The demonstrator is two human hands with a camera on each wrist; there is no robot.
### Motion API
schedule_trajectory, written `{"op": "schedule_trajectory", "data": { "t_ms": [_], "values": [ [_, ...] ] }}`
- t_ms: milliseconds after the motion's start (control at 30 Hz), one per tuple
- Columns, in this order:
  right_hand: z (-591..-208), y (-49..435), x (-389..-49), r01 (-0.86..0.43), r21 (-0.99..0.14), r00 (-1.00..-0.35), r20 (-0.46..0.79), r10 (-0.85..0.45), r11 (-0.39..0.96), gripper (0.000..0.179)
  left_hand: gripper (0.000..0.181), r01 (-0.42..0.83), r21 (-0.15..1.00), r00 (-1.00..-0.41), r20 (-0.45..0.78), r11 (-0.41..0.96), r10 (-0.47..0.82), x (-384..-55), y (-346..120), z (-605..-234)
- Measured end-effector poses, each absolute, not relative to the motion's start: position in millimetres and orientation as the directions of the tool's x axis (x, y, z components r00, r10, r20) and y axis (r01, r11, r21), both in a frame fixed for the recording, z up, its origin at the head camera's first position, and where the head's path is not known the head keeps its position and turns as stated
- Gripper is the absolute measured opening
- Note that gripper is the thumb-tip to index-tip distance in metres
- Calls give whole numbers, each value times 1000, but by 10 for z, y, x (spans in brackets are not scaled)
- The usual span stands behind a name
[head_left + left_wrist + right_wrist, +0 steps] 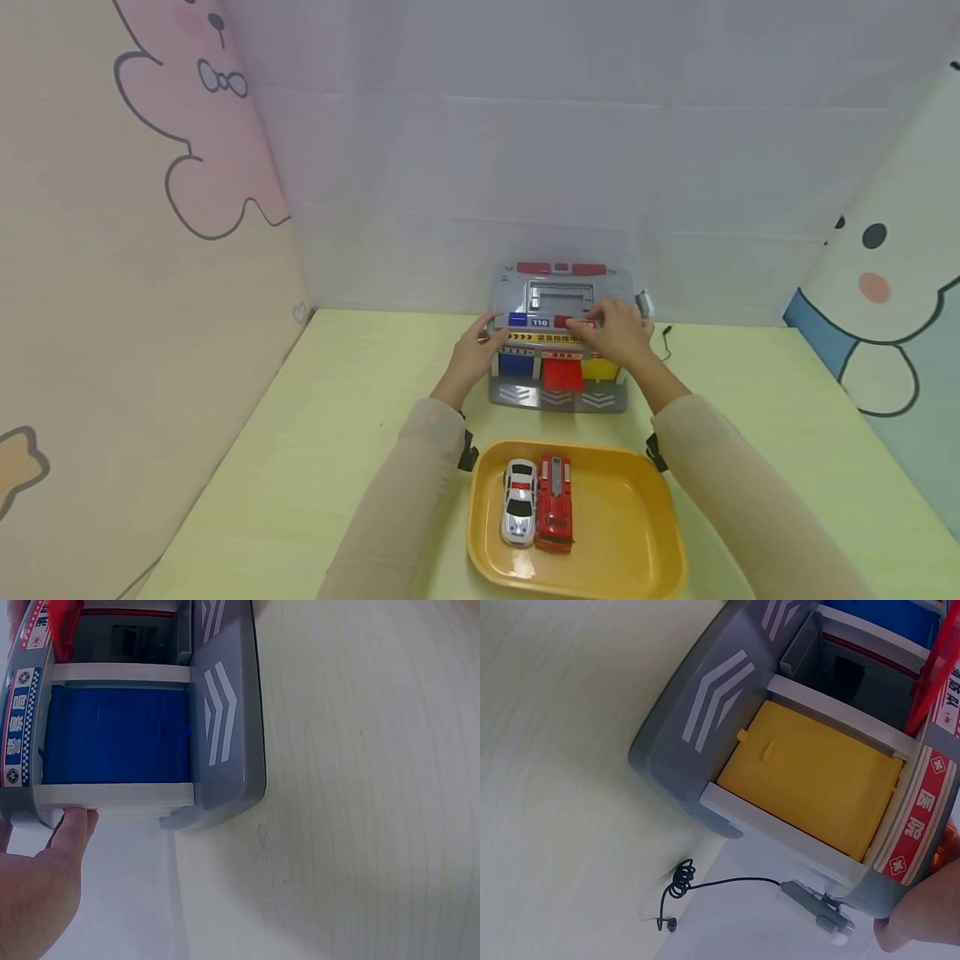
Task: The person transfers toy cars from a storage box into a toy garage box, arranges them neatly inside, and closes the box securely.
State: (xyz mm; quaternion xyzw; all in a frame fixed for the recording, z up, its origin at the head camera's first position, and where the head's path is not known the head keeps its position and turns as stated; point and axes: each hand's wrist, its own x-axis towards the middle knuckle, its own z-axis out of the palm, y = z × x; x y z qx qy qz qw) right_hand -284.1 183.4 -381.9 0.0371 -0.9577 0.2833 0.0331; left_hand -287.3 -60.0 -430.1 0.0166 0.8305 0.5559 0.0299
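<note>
A grey toy garage (558,396) stands at the back of the table, with a blue door (116,735), a yellow door (814,778) and a red door (562,375) in the middle. The red door is swung up and out, baring the dark bay behind it; the blue and yellow doors are down. My left hand (472,358) touches the garage's left side, its thumb against the wall beside the blue door. On the roof's right front edge rests my right hand (621,337), thumb at the red block (562,321). Its other fingertips are partly hidden.
Nearer me sits a yellow tray (626,525) between my forearms, holding a white police car (519,504) and a red fire truck (554,508) side by side. A grey handset (817,911) hangs at the garage's right side, its coiled black cord (681,879) trailing onto the table.
</note>
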Motion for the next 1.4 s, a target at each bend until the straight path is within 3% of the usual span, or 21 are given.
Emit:
{"op": "schedule_trajectory", "data": {
  "t_ms": [933, 1400],
  "values": [
    [-3773, 1932, -2780, -94, -548, -995, 80, -60, 831, 57, 50, 12, 928, -996, -24, 373, 91, -2882, -553, -4270],
    [-3639, 2056, -2381, -250, -608, -966, 208, -153, 753, 57, 49, 0, 927, -997, -31, 376, 77, -2870, -586, -4229]
  ]
}}
